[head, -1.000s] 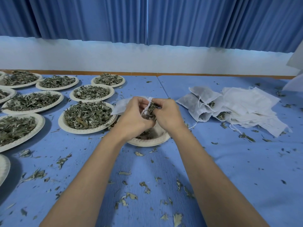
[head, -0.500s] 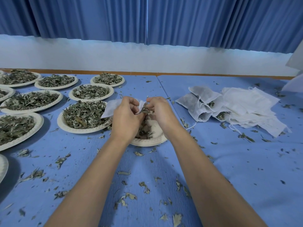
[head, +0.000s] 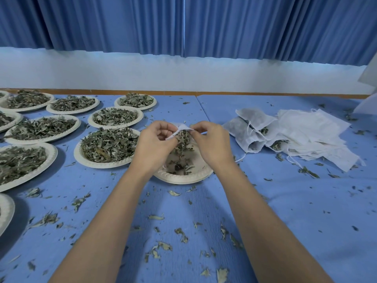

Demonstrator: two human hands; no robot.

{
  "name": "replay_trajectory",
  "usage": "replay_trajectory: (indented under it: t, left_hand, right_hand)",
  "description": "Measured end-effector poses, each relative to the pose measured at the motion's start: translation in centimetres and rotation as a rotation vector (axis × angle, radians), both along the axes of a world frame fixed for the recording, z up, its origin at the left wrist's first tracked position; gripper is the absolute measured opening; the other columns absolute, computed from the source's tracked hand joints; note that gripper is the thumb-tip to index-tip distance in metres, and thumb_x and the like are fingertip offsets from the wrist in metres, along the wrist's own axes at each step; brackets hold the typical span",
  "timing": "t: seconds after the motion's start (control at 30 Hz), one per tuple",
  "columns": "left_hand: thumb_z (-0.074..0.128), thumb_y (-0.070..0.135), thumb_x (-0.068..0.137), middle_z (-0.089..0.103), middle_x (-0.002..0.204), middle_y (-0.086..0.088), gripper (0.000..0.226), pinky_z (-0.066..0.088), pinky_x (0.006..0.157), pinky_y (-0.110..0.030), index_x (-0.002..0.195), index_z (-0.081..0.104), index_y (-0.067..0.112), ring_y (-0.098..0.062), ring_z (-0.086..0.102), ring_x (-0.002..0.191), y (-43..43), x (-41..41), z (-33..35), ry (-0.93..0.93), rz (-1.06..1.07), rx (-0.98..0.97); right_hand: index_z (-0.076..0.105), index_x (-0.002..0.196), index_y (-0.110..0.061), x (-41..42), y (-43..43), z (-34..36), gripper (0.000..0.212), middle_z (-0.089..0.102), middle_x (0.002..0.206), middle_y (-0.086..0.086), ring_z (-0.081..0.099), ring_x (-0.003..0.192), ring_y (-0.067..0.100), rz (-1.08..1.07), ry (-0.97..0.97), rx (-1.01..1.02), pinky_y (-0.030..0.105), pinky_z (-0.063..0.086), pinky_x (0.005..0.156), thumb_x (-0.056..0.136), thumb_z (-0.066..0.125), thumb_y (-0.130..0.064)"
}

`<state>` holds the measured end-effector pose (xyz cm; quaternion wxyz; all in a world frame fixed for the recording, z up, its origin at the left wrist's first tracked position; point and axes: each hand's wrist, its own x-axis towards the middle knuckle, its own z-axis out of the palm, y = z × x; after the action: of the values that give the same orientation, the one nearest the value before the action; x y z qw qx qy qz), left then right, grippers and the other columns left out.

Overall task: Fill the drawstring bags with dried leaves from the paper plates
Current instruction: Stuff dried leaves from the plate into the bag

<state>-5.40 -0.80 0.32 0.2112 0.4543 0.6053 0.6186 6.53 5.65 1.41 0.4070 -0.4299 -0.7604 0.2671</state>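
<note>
1. Paper plates [head: 102, 164]: matt off-white pulp, rims embossed with ridges.
2. Dried leaves [head: 108, 145]: matt, crinkled, grey-green.
3. Drawstring bag [head: 182, 127]: thin white matt cloth, semi-sheer; the bag pile [head: 318, 135] near the table's right edge looks the same.
4. Table [head: 306, 211]: matt blue cover, faintly textured.
5. Curtain [head: 244, 25]: pleated blue cloth, slight sheen.

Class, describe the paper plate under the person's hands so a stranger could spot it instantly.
On the blue table, paper plates fill the left side. The plate sits rightmost, beneath the left hand and right hand. Its neighbours are heaped with leaves; it is nearly bare.
</note>
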Motion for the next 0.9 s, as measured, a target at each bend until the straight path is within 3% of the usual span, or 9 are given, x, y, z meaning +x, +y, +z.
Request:
replay_trajectory:
  t: [0.13, 0.23, 0.4, 0.47, 0.57, 0.67, 0.73, 0.9]
  left_hand:
    - [0.065, 0.009, 0.081, 0.055, 0.068, 0.009, 0.014, 0.039, 0.052, -0.012, 0.083, 0.058, 0.021, -0.003, 0.05, 0.057, 0.3, 0.4, -0.1, 0.086, 0.191, -0.002]
    - [0.061, 0.005, 0.079, 0.051, 0.069, 0.01, 0.016, 0.032, 0.055, -0.018, 0.086, 0.055, 0.018, -0.002, 0.048, 0.061, 0.5, 0.8, 0.0, 0.234, 0.346, -0.008]
    - [0.06, -0.002, 0.078, 0.046, 0.065, 0.008, 0.02, 0.028, 0.057, -0.023, 0.086, 0.051, 0.015, -0.004, 0.044, 0.058, 0.5, 0.3, -0.6, 0.226, 0.414, -0.024]
    - [0.06, -0.002, 0.078, 0.048, 0.069, 0.006, 0.02, 0.03, 0.059, -0.023, 0.085, 0.05, 0.015, -0.009, 0.045, 0.061, 0.3, 0.4, -0.6, 0.251, 0.383, -0.011]
    - [0.062, 0.004, 0.082, 0.054, 0.085, 0.002, 0.017, 0.039, 0.067, -0.025, 0.088, 0.051, 0.016, -0.015, 0.052, 0.074, 0.2, 0.4, -0.2, 0.186, 0.254, 0.001]
    - [0.066, 0.015, 0.087, 0.058, 0.091, 0.007, 0.012, 0.048, 0.062, -0.024, 0.09, 0.055, 0.021, -0.002, 0.057, 0.067, -0.2, 0.1, 0.5, 0.021, 0.063, -0.03]
    - [0.063, 0.015, 0.089, 0.058, 0.106, 0.003, 0.013, 0.048, 0.062, -0.018, 0.096, 0.057, 0.023, 0.0, 0.058, 0.071, -0.4, -0.3, 0.7, 0.011, -0.013, -0.065]
    - [0.058, 0.004, 0.086, 0.041, 0.135, 0.007, 0.048, 0.047, 0.075, -0.023, 0.123, 0.049, 0.033, -0.004, 0.06, 0.086, -1.1, -1.2, 1.3, 0.155, -0.178, -0.128]
  right_hand:
    - [0.063, 0.085, -0.018, -0.3, -0.4, 0.2, 0.008, 0.057, 0.068, -0.013, 0.051, 0.062, 0.002, 0.059, -0.016, 0.017, 0.008, 0.037, 0.057, 0.092, 0.058, -0.015]
    - [0.056, 0.08, -0.021, -0.5, -1.0, 0.3, 0.015, 0.056, 0.068, -0.013, 0.051, 0.064, 0.006, 0.164, -0.024, 0.026, 0.012, 0.037, 0.06, 0.091, 0.058, -0.012]
    - [0.06, 0.078, -0.014, -0.4, -1.3, 0.6, 0.011, 0.058, 0.071, -0.001, 0.052, 0.072, 0.016, 0.286, 0.036, -0.117, 0.036, 0.048, 0.076, 0.088, 0.061, -0.009]
    - [0.059, 0.076, -0.015, -0.5, -1.3, 0.5, 0.013, 0.056, 0.068, -0.002, 0.054, 0.072, 0.018, 0.248, 0.103, -0.184, 0.047, 0.051, 0.083, 0.089, 0.06, -0.01]
    - [0.057, 0.077, -0.018, -0.7, -1.2, 0.3, 0.013, 0.057, 0.075, -0.003, 0.057, 0.076, 0.022, 0.186, 0.171, -0.2, 0.051, 0.052, 0.081, 0.09, 0.061, -0.018]
    - [0.056, 0.077, -0.018, -0.5, -1.0, 0.3, 0.015, 0.056, 0.076, -0.004, 0.06, 0.075, 0.029, 0.13, 0.211, -0.174, 0.052, 0.052, 0.078, 0.091, 0.06, -0.022]
    - [0.055, 0.077, -0.017, -0.5, -0.8, 0.3, 0.016, 0.054, 0.073, -0.005, 0.058, 0.069, 0.026, 0.112, 0.248, -0.19, 0.053, 0.052, 0.077, 0.092, 0.059, -0.02]
    - [0.056, 0.079, -0.014, -0.5, -0.6, 0.3, 0.014, 0.053, 0.071, -0.006, 0.056, 0.057, 0.016, 0.094, 0.291, -0.255, 0.044, 0.057, 0.073, 0.093, 0.056, -0.014]
